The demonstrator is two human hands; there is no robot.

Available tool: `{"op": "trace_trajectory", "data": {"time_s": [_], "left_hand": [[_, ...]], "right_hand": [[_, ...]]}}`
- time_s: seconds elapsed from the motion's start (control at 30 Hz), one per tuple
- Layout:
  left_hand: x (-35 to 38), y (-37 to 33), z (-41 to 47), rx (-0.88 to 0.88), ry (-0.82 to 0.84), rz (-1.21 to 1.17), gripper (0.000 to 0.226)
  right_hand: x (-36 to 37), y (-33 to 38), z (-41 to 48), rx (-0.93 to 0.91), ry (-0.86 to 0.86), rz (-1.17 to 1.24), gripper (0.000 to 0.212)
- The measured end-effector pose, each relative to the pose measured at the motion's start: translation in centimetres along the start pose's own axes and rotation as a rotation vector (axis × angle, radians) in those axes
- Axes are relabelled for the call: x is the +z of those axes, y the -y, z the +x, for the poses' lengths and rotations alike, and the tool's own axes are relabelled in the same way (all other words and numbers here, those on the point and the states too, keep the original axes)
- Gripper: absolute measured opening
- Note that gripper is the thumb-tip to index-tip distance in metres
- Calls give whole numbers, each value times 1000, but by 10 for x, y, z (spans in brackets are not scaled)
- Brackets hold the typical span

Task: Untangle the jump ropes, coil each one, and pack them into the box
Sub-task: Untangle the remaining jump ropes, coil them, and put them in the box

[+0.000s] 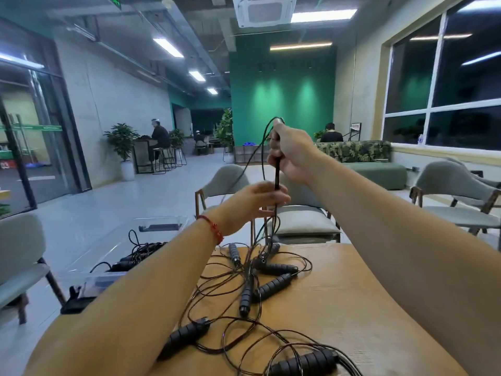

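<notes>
Left of the tangle [257, 278] sits the clear box [162, 220], some packed ropes [141, 252] inside. Straight above the tangle, the left hand [252, 204] pinches the raised rope [276, 176], and higher again the right hand [291, 156] is fisted round that same rope, holding it taut. Light stuff, this: thin cord, limp and probably slick, quick to snag on its neighbours. The ribbed handles [272, 287] lying in the tangle on the desk [366, 308] look the surest place to grab.
</notes>
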State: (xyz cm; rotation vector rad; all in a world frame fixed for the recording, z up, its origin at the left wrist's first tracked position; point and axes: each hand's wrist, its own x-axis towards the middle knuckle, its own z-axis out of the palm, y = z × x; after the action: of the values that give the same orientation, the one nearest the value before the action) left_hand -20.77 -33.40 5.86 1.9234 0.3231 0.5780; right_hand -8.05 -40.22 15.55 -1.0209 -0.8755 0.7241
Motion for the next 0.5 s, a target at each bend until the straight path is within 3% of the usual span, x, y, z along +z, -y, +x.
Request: {"op": "trace_trajectory", "data": {"time_s": [0.1,0.2,0.27,0.37,0.5], "left_hand": [[5,20,2,-14,-38,289,22],[6,21,5,-5,-148,272,26],[3,15,8,16,-243,228,25],[-18,2,16,20,-363,116,29],[-41,-20,25,18,-390,113,29]], "right_hand": [[3,9,0,-8,-8,57,41],[5,10,-2,-66,37,-30,34],[0,2,-2,-86,98,-326,34],[-8,-27,-2,-30,267,-678,63],[-20,-71,-5,-65,257,-596,39]]}}
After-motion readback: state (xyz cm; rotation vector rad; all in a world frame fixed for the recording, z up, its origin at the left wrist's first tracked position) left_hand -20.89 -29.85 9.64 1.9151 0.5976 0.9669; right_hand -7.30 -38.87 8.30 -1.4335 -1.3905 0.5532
